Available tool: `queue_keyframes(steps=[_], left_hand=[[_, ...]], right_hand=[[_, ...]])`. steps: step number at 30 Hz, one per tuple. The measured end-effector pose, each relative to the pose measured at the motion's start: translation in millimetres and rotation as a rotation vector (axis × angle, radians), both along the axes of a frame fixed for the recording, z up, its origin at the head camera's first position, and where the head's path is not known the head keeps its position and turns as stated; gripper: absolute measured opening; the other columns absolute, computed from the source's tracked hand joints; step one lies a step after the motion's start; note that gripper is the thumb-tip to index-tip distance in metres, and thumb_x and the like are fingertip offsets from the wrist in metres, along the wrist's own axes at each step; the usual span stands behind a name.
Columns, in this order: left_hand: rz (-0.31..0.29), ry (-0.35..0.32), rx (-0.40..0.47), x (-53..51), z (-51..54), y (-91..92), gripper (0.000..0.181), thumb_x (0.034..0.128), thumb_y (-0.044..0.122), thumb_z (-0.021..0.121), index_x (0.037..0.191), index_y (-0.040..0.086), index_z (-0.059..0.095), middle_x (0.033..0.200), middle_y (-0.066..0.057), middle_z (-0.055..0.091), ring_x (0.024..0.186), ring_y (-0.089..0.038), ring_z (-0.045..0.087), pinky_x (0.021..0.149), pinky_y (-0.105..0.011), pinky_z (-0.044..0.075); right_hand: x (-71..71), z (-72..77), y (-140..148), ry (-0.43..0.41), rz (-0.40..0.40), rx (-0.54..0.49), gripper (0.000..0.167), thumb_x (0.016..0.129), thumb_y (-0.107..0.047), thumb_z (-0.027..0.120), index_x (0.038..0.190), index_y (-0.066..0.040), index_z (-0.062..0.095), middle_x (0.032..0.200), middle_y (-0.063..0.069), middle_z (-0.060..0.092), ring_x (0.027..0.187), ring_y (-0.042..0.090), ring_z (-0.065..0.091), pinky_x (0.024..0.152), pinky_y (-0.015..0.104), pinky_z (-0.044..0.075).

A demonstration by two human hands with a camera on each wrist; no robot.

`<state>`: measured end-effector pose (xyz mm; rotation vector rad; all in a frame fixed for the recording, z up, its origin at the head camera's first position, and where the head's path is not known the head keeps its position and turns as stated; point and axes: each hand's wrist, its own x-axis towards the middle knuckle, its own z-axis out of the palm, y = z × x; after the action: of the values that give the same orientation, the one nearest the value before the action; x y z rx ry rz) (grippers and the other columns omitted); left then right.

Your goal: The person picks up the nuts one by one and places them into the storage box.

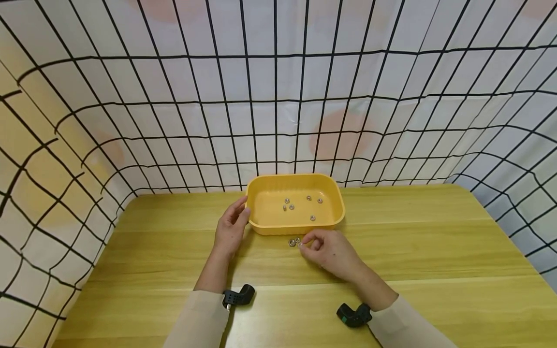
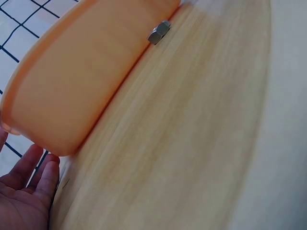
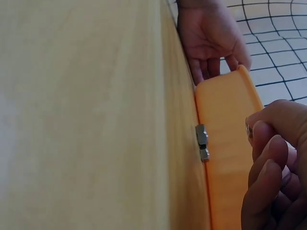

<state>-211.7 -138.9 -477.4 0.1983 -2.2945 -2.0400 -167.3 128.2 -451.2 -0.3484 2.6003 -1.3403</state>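
Tray [image 1: 266, 212], yellow with rounded corners, stands upright on the wooden table [image 1: 417, 241], close to the table's far edge. Six small metal nuts lie scattered inside it: three grouped just left of the middle, two towards the far wall on the right and one nearer the front wall. The left hand [image 1: 228, 234] is at the tray's left end, its fingers loosely extended along the outside of the end wall and the thumb near the rim; it does not appear to clasp anything, though how firmly it presses I cannot tell. The right hand [image 1: 331, 253] is in front of the tray's near wall, towards its right side, and pinches a single nut [image 3: 249, 128] between thumb and forefinger, while the other fingers curl in beneath. Just beside those fingertips, two more nuts [image 3: 203, 143] sit next to each other on the table at the foot of the near wall, one looking larger than the other. Both forearms wear light beige sleeves [image 1: 201, 316], and a black device [image 1: 239, 296] is fixed at each wrist. Behind the table hangs a pale backdrop [image 1: 289, 79] crossed by black grid lines
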Motion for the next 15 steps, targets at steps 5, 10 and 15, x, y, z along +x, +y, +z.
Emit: queue_keyframes(steps=[5,10,15], left_hand=[[0.005,-0.009,0.006,0.4,0.0,-0.2,0.039,0.1041,0.031,0.06,0.143,0.028,0.059,0.144,-0.012,0.059,0.133,-0.027,0.056,0.112,-0.046,0.047],[0.006,0.0,0.011,0.0,-0.2,0.2,0.04,0.104,0.03,0.06,0.144,0.026,0.059,0.144,-0.014,0.059,0.132,-0.028,0.056,0.111,-0.046,0.048],[0.012,-0.001,0.014,-0.8,-0.6,-0.1,0.04,0.1038,0.03,0.06,0.144,0.027,0.06,0.144,-0.013,0.06,0.133,-0.027,0.056,0.111,-0.046,0.047]], right_hand=[[0.8,5.7,0.6,-0.016,-0.022,-0.029,0.006,0.09,-0.021,0.078,0.092,-0.018,0.073,0.07,-0.002,0.062,0.056,0.01,0.05,0.049,0.019,0.037],[0.6,13.1,0.7,0.008,-0.037,-0.025,0.006,0.091,-0.021,0.078,0.093,-0.019,0.073,0.072,-0.002,0.063,0.059,0.012,0.052,0.051,0.019,0.041],[-2.3,21.1,3.1,0.06,-0.054,-0.046,0.007,0.09,-0.018,0.078,0.094,-0.016,0.073,0.072,-0.001,0.063,0.058,0.012,0.051,0.049,0.019,0.04]])
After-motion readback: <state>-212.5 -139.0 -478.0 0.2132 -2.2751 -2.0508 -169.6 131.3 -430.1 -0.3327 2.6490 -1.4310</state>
